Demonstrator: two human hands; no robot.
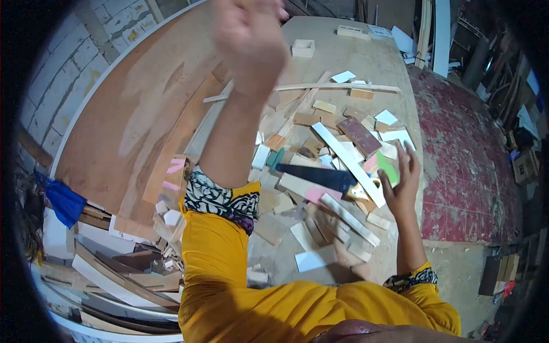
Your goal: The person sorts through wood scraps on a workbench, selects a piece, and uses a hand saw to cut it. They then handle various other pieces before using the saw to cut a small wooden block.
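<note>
My left hand [250,43] is raised high over the table, smeared by motion, with its fingers mostly cut off by the top edge of the view. Fingers spread, my right hand [402,174] is over the right side of a heap of wood offcuts. Its fingertips overlap a light green piece [388,168] in this view. Close to that hand lie a long white strip [349,163] and a handsaw [314,175], its dark blade pointing left and its handle partly under the strip. A maroon block [359,136] sits just beyond.
The plywood table [343,54] carries a small open wooden box [303,48] and a long thin stick [337,87]. A large brown sheet [131,108] leans along the left. Red tiled floor [457,160] is at the right; boards [120,280] are stacked lower left.
</note>
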